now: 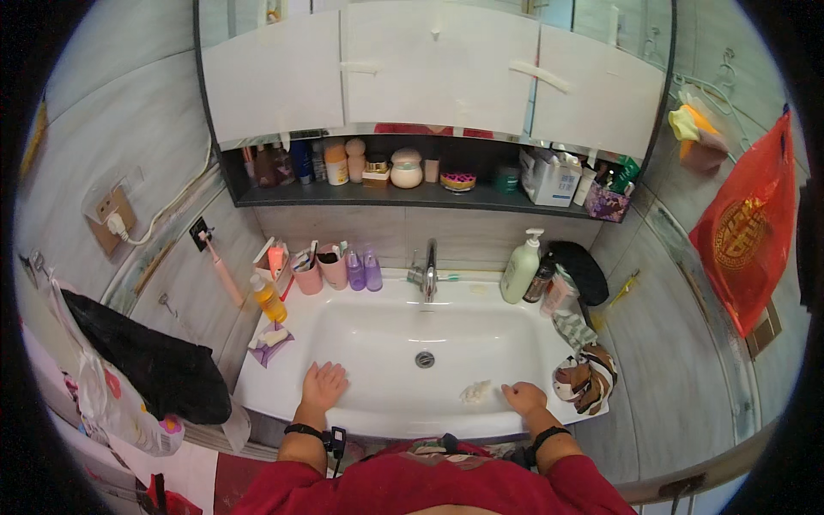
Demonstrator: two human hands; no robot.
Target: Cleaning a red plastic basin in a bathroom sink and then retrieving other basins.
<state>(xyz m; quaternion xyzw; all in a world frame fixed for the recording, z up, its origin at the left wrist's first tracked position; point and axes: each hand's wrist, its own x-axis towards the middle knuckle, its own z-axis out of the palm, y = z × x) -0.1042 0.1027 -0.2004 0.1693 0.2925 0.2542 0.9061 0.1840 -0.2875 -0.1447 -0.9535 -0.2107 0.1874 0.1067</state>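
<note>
My left hand [325,385] is palm up over the left side of the white washbasin [360,421], its fingers slightly spread and nothing in it. On the basin's right side, my right hand [526,398] is curled in a loose fist, and I see nothing held in it. Just left of that fist, apart from it, a small crumpled whitish clump [476,392], perhaps wet tissue or lace, lies in the basin. The round metal drain [424,359] sits between my hands, further back. Behind it stands a chrome faucet [430,270].
Left on the counter are an orange bottle [269,298], pink toothbrush cups [308,277] and purple bottles [372,271]. A green pump bottle [521,267] and patterned cloth [587,380] stand right. A dark shelf [386,195] with toiletries overhangs the back; a red bag [747,225] hangs right.
</note>
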